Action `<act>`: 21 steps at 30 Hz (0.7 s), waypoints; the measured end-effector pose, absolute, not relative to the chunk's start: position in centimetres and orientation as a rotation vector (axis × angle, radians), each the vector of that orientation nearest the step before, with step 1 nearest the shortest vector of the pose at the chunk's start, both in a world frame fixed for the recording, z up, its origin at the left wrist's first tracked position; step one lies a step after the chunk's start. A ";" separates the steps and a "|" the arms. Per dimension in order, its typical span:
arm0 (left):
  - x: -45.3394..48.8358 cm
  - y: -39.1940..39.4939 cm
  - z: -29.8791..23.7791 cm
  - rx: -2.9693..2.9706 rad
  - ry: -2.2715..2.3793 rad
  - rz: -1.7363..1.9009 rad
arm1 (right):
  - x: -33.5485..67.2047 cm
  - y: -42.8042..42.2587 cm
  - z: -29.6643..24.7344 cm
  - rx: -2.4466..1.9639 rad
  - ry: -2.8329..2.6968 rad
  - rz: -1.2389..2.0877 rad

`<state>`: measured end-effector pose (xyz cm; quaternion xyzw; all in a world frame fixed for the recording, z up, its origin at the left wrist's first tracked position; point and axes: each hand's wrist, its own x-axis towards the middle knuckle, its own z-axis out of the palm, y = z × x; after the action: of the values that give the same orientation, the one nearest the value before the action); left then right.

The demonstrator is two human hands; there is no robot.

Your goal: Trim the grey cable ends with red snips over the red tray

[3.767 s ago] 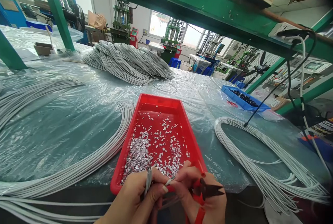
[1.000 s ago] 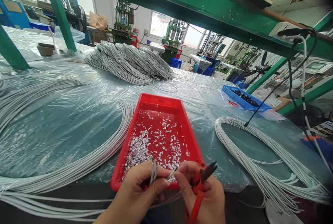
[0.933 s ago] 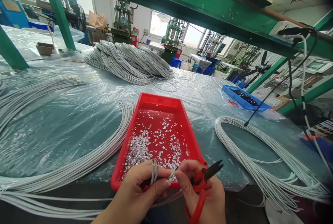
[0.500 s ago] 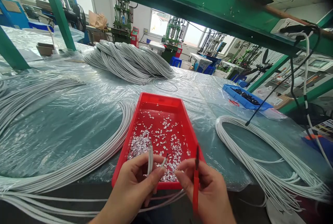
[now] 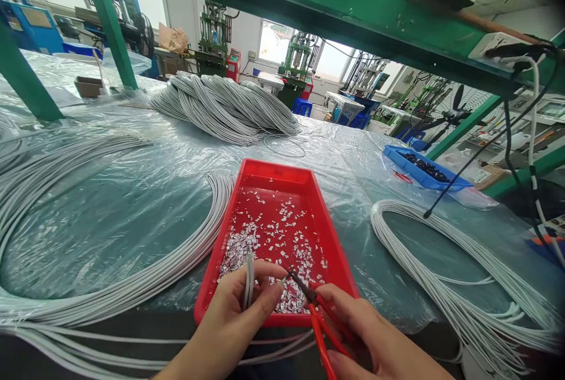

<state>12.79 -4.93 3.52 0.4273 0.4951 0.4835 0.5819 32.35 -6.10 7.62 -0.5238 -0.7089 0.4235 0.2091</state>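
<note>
My left hand (image 5: 229, 324) pinches several thin white wire ends (image 5: 249, 271) upright over the near edge of a red tray (image 5: 339, 259). My right hand (image 5: 375, 342) holds red-handled snips (image 5: 315, 312); their dark blades point left at the wire tip by my left thumb. Small silver foil scraps (image 5: 269, 245) cover the tray floor. The wires run down from my left hand below the table edge.
A bundle of white cables (image 5: 132, 280) curves left of the tray, and a coil (image 5: 445, 262) lies to the right. Another heap of cables (image 5: 229, 106) sits further back. A blue tray with dark parts (image 5: 424, 167) is at the right. Green frame posts (image 5: 108, 21) stand around.
My right hand has turned the snips from pointing right and up to pointing left at the wire end. The left hand has lifted the wires slightly over the tray.
</note>
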 end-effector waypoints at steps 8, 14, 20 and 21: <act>12.4 -4.7 2.8 1.089 1.138 1.059 | 32.8 -5.7 8.2 -1.504 -2.173 1.013; 12.3 -4.5 2.9 1.128 1.122 1.008 | 33.3 -5.8 8.0 -1.423 -2.155 0.956; 12.3 -4.3 3.4 0.989 0.993 1.003 | 32.9 -5.8 6.9 -1.513 -1.848 1.132; 12.3 -4.2 3.2 0.954 0.944 1.007 | 32.9 -5.7 6.7 -1.511 -1.779 1.162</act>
<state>12.29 -4.20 3.24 0.4230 0.4186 0.4463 0.6683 32.91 -5.72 6.75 -0.5589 -0.6581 0.4300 0.2638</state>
